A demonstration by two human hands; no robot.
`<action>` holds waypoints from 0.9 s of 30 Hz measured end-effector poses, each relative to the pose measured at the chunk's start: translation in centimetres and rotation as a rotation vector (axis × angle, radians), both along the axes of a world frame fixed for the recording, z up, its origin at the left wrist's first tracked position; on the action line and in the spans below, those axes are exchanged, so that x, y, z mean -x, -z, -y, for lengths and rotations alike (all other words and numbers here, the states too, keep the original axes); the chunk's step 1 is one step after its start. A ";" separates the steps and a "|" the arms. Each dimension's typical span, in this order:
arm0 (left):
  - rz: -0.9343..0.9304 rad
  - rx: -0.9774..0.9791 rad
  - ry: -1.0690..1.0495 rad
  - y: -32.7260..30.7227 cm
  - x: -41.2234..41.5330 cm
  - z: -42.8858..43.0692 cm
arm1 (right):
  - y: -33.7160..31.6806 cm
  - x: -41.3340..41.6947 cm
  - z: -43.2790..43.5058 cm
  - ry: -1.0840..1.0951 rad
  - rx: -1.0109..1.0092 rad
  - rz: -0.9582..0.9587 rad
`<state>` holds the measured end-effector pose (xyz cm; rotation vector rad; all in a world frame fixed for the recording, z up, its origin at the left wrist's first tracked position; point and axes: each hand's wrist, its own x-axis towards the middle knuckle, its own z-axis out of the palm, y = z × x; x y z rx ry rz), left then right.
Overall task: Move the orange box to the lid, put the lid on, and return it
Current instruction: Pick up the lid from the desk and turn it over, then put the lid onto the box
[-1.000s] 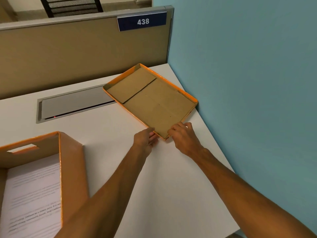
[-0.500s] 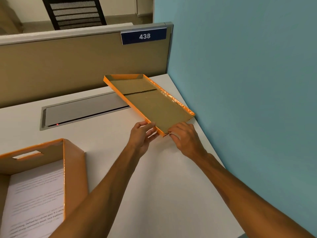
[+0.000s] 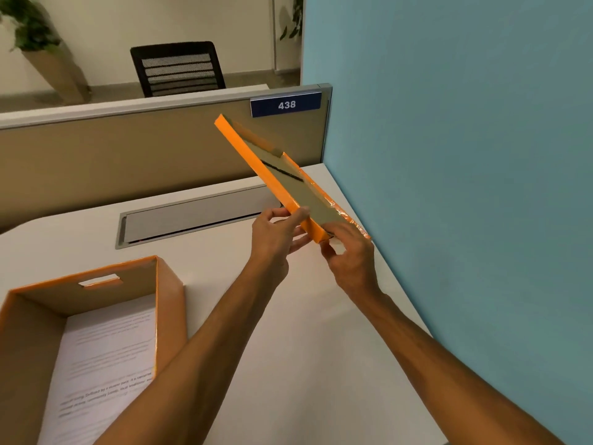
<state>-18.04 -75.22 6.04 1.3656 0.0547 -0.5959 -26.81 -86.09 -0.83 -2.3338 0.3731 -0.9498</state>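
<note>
The orange lid (image 3: 256,162) is lifted off the white desk and tilted steeply, its brown cardboard inside turned toward the blue wall. My left hand (image 3: 277,234) grips its near corner from the left, thumb on the orange rim. My right hand (image 3: 348,252) holds the same corner from the right and below. The open orange box (image 3: 168,303) stands at the lower left of the desk with printed sheets of paper (image 3: 106,358) inside; a handle slot is cut in its far wall.
A grey cable hatch (image 3: 192,216) is set into the desk (image 3: 305,348) behind my hands. A beige partition (image 3: 128,155) with a blue "438" sign runs along the back. A blue wall (image 3: 465,187) borders the desk's right side. A black chair stands beyond the partition.
The lid lay flat in the desk's back right corner; both hands have taken its near corner, raised it and tipped it onto its edge. The camera has tilted up.
</note>
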 end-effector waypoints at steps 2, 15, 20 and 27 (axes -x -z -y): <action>0.067 -0.018 -0.006 -1.6 1.0 -0.2 | -1.4 0.8 -1.1 0.028 -0.047 0.082; -0.124 -0.207 0.139 2.7 8.5 -7.6 | -7.0 9.2 -3.8 -0.067 -1.175 0.436; -0.210 -0.105 0.118 4.0 11.3 -11.1 | -7.1 11.8 -4.9 -0.128 -1.415 0.459; -0.137 -0.109 -0.002 2.8 12.2 -15.3 | -8.2 13.5 -6.7 -0.205 -1.463 0.366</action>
